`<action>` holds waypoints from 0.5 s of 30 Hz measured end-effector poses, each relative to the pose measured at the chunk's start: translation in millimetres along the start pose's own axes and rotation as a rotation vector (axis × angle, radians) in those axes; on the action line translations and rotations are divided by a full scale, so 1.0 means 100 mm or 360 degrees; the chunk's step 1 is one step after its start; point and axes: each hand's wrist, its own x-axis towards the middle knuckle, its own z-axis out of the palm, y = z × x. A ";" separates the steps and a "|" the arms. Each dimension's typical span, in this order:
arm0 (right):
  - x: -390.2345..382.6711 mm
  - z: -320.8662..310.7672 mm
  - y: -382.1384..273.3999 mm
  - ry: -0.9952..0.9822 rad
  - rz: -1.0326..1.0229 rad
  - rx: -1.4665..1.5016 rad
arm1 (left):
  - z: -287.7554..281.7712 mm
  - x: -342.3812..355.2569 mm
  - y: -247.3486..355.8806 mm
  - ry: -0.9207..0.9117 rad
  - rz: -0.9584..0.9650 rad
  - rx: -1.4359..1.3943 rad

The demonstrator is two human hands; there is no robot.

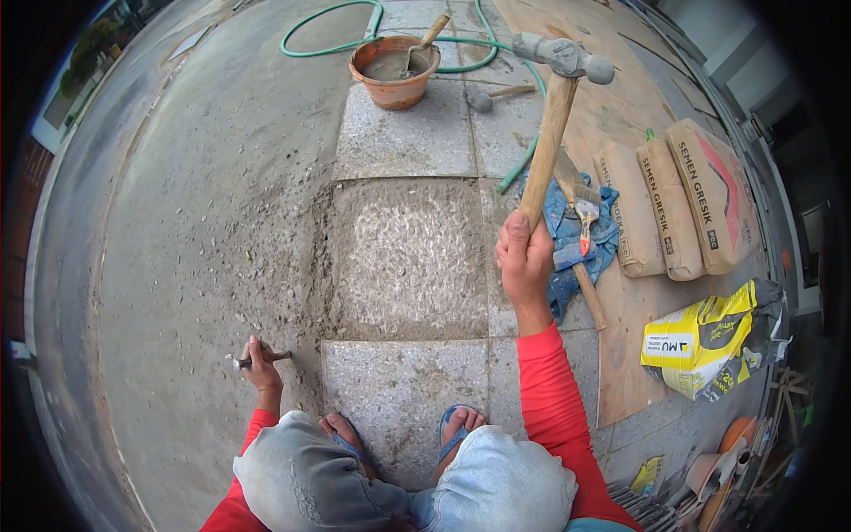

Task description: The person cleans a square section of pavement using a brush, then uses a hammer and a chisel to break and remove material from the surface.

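Note:
My left hand (263,368) is closed around a short metal chisel (282,356), low over the grey ground left of my feet. The chisel lies roughly sideways. My right hand (525,259) grips the wooden handle of a ball-peen hammer (551,124), its steel head raised upward. Between my hands and just ahead of my feet is a sunken square patch (408,257), its surface rough and covered with pale pock marks. Speckled paving slabs (408,363) border it in front, behind and on the right. The chisel is apart from the patch.
Beyond the patch stand an orange bucket (399,91) of wet mortar with a trowel (431,34) and a small hammer (481,99). A green hose (519,166) curves there. Rightward lie a blue cloth (563,288) with tools, three paper sacks (656,208) on plywood, and a yellow bag (700,341).

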 end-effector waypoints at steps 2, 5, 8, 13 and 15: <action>-0.04 0.00 0.22 0.0023 -0.0093 -0.0179 | 0.03 0.05 0.00 -0.0066 -0.0025 0.0028; -0.31 -0.09 0.77 -0.0245 0.0060 -0.1213 | 0.05 0.03 -0.01 -0.0084 -0.0043 0.0144; -0.56 -0.18 0.97 -0.0503 0.0357 -0.1543 | 0.02 -0.10 0.01 -0.0125 -0.0027 0.0222; -0.40 -0.20 0.29 -0.0429 0.0384 -0.0702 | -0.09 -0.25 0.09 -0.0205 0.0049 0.0385; -0.26 -0.19 0.08 -0.0318 0.0356 -0.0685 | -0.07 -0.23 0.09 -0.0136 -0.0085 0.0397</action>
